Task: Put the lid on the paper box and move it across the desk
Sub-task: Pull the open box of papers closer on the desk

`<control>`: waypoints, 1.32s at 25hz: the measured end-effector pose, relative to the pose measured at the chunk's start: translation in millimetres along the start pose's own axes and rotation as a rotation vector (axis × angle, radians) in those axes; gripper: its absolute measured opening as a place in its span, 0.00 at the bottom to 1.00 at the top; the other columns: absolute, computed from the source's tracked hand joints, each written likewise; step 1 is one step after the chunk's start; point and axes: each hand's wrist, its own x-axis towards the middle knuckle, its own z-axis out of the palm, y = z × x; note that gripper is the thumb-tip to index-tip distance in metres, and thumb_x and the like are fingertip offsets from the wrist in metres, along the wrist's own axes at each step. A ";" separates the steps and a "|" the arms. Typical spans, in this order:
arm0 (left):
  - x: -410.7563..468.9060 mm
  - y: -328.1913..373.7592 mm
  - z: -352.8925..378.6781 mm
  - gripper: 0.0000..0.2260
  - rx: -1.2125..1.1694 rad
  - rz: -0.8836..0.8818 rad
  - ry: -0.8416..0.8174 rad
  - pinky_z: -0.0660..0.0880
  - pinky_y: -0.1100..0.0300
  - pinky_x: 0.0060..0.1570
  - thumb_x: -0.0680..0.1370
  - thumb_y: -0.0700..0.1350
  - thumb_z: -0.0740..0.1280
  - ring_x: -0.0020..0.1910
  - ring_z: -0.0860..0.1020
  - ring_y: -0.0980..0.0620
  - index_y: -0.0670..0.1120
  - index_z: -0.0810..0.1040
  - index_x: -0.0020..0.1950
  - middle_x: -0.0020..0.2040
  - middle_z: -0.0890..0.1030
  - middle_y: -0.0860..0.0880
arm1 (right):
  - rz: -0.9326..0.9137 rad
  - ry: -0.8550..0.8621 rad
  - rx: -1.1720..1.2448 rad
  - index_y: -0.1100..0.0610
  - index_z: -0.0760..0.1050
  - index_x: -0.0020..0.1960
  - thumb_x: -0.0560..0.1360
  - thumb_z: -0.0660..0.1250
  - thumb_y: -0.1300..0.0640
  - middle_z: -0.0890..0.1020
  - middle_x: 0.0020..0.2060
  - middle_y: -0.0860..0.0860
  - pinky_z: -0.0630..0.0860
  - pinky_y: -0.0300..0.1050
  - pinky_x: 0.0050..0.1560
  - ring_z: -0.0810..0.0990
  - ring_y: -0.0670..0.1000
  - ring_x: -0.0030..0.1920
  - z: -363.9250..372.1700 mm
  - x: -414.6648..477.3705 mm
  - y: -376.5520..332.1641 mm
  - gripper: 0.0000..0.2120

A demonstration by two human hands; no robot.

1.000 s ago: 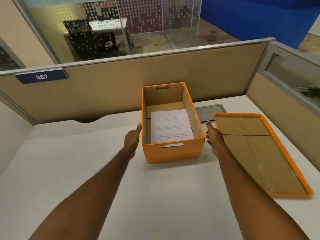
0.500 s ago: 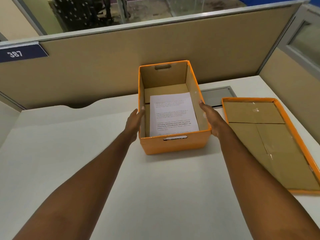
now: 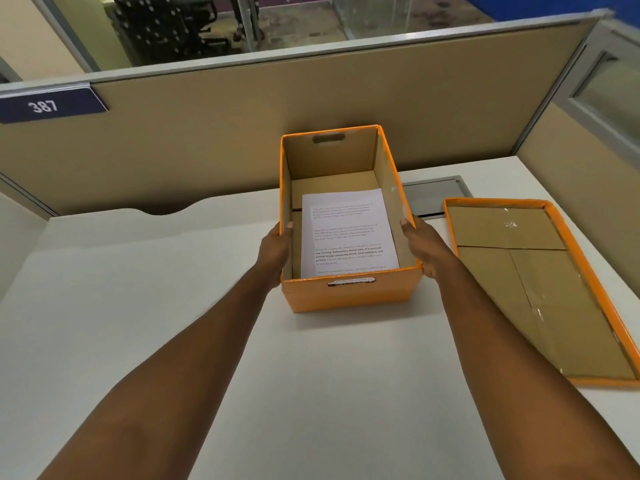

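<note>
- Head view: the orange paper box point(image 3: 349, 296) stands open on the white table point(image 3: 173, 306), a printed sheet point(image 3: 348, 233) inside.
- Left hand point(image 3: 275, 252) and right hand point(image 3: 424, 245) clamp its left and right walls.
- The lid point(image 3: 540, 289) lies upturned to the right, apart from the box.

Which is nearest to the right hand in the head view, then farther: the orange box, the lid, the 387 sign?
1. Orange box: touching the right hand, on its left.
2. Lid: just right of it on the desk, inside up.
3. 387 sign: far left on the partition.
</note>
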 end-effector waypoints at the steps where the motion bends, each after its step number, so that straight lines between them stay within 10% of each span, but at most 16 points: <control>1: -6.6 -1.7 -1.7 0.20 -0.006 0.008 0.004 0.74 0.42 0.61 0.81 0.55 0.55 0.61 0.76 0.42 0.49 0.68 0.70 0.65 0.76 0.44 | -0.006 0.000 0.001 0.51 0.60 0.72 0.80 0.52 0.48 0.70 0.69 0.53 0.65 0.50 0.57 0.66 0.58 0.69 0.8 -6.7 1.0 0.22; 15: -149.8 -51.9 -47.0 0.23 0.025 0.052 0.145 0.68 0.43 0.63 0.80 0.57 0.56 0.70 0.69 0.39 0.49 0.66 0.72 0.72 0.70 0.44 | -0.098 -0.070 0.004 0.51 0.66 0.69 0.78 0.54 0.46 0.75 0.61 0.51 0.66 0.48 0.51 0.69 0.48 0.51 12.5 -160.5 33.6 0.21; 33: -288.0 -155.3 -108.9 0.23 0.021 -0.028 0.242 0.69 0.44 0.60 0.78 0.60 0.59 0.68 0.70 0.42 0.54 0.68 0.71 0.71 0.71 0.46 | -0.048 -0.123 -0.092 0.45 0.60 0.71 0.79 0.51 0.45 0.72 0.67 0.50 0.70 0.42 0.46 0.72 0.53 0.64 48.7 -285.6 126.8 0.21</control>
